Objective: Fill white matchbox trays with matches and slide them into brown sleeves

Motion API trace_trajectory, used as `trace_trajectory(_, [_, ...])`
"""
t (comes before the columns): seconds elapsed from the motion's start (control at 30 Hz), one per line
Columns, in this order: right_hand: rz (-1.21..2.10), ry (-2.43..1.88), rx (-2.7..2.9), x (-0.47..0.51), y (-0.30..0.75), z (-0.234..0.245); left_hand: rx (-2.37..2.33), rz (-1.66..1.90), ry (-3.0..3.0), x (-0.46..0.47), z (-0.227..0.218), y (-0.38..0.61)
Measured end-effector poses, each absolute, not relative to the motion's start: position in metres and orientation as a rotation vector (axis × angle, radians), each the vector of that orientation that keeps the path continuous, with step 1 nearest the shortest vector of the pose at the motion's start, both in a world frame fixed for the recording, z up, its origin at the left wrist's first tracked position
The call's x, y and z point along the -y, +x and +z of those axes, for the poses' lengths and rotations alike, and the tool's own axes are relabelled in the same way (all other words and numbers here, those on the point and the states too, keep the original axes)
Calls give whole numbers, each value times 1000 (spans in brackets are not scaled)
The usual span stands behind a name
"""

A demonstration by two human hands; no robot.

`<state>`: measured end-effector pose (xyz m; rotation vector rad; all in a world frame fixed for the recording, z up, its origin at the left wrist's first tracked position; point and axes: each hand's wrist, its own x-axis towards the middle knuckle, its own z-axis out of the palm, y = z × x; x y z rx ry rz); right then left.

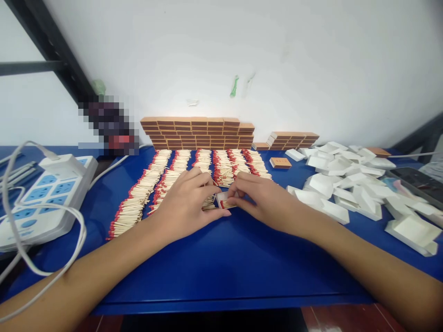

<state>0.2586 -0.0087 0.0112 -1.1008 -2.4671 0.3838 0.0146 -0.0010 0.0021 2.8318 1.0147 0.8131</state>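
A small white matchbox tray (220, 198) is in front of me at the middle of the table. My left hand (188, 200) is closed round its left end, thumb along the near side and fingers on the far side. A few pale matchsticks show between that thumb and forefinger. From the right, my right hand (265, 198) reaches in with fingers pinched on matches (223, 203) whose red heads lie inside the tray. My fingers hide part of the tray. Just beyond my hands, long rows of red-headed matches (133, 207) lie on the blue table (228, 267).
Stacked matchboxes (197, 133) line the wall, with a smaller stack (294, 139) to their right. One matchbox (280, 163) lies apart. Many white trays (346, 180) are heaped at right beside a phone (420, 184). A power strip (44, 198) with looping white cables (82, 230) occupies the left.
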Motion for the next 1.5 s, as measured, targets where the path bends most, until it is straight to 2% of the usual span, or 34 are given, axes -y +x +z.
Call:
trace_trajectory(0.1, [353,-1101,2454,3,266,12,-1018,794,2833,0,2,15])
trace_trajectory(0.33, [18,-1352,2384,-31,304,11,-986,761,2837,1,2,15])
trace_trajectory(0.93, [143,-1435,2494,-37,304,1,-973,784,2830,3,3,15])
trace_trajectory(1.5, [142,-1240,2495,-37,299,-9,-979,756,2835,3,5,15])
